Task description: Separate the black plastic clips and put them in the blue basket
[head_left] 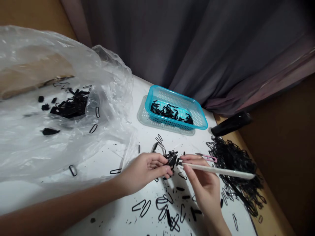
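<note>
1. Here's the left hand [145, 168], just below the middle of the frame, thumb and fingers closed on a black piece [171, 160] that pokes out past the fingertips toward the right.
2. And facing it, the right hand [205, 183], thumb and fingers pinched round a white stick [219, 169], close to its left end.
3. Here's the line that matters: the stick's long axis runs almost level, from mid-frame out to the right and slightly down, its left end pointing at the piece.
4. So the piece lies just left of the right fingertips; the left hand is the nearer one, right on it. Does the stick's end touch the piece? Too small and dark there to call.
5. Below, loose loops [145, 208] lie scattered at lower centre; over on the right, a tangled black heap [231, 155].
6. Up above, right of centre, a blue basket [202, 122] holds black bits [169, 111], while a clear bag [115, 82] spreads across the left of the frame.
</note>
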`<move>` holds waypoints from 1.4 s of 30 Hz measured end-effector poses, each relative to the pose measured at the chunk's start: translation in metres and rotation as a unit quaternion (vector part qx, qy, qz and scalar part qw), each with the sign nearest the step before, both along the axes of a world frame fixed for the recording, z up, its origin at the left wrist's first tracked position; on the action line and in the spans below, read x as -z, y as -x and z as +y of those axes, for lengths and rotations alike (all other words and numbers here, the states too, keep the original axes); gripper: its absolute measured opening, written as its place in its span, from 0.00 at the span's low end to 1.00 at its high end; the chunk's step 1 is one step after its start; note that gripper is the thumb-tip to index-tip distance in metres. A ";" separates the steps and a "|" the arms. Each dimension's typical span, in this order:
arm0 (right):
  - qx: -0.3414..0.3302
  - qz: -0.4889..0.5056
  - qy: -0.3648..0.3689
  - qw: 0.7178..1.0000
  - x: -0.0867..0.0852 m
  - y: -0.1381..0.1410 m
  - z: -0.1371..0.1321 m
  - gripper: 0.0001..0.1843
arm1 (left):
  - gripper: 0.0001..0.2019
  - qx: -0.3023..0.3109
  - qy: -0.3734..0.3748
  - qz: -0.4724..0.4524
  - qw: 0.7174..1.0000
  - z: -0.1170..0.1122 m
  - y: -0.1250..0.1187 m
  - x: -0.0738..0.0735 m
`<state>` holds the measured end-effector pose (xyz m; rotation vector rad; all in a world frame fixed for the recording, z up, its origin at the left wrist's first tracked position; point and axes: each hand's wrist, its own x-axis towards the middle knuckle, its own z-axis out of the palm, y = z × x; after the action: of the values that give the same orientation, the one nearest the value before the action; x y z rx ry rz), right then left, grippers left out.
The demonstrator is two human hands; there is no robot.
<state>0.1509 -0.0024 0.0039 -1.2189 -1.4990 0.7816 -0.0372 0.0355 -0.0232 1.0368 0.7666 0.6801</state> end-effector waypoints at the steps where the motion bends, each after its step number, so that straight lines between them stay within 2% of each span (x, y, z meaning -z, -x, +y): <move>1: -0.016 -0.010 -0.004 1.000 0.000 0.000 -0.001 0.06 | 0.10 -0.001 -0.002 -0.002 1.000 0.000 0.000 0.000; 6: -0.061 -0.017 0.023 0.998 0.002 0.003 -0.003 0.07 | 0.08 -0.009 -0.014 -0.004 1.000 0.001 0.000 -0.004; 13: -0.018 0.036 0.080 0.996 -0.002 0.008 -0.004 0.04 | 0.08 -0.013 -0.041 0.008 0.999 0.000 0.001 -0.002; 20: -0.017 0.031 0.079 0.996 -0.001 0.008 -0.004 0.04 | 0.08 -0.012 -0.057 0.016 0.998 0.000 0.000 -0.002; 23: -0.026 0.012 0.062 0.998 0.001 0.006 -0.004 0.05 | 0.07 -0.015 -0.062 0.033 0.997 -0.001 0.000 -0.005; 26: -0.079 -0.053 0.020 0.995 0.003 -0.002 -0.002 0.09 | 0.06 -0.019 -0.054 0.048 0.997 -0.001 0.000 -0.007; 30: -0.134 -0.150 -0.044 0.979 0.008 -0.011 -0.002 0.17 | 0.08 -0.010 -0.023 0.020 0.999 0.001 0.000 -0.007; 34: -0.065 -0.185 -0.101 0.975 0.013 -0.003 -0.007 0.17 | 0.10 -0.004 0.001 -0.008 1.000 0.003 0.000 -0.006; 36: -0.025 -0.177 -0.105 0.978 0.015 0.003 -0.009 0.15 | 0.10 -0.001 0.004 -0.010 1.000 0.003 0.001 -0.006; 42: -0.020 -0.182 -0.114 0.976 0.018 0.006 -0.008 0.14 | 0.08 0.000 -0.022 -0.011 1.000 0.001 0.000 -0.003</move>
<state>0.1446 -0.0104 -0.0145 -1.2021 -1.8588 0.4076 -0.0375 0.0366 -0.0203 1.0683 0.7356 0.7100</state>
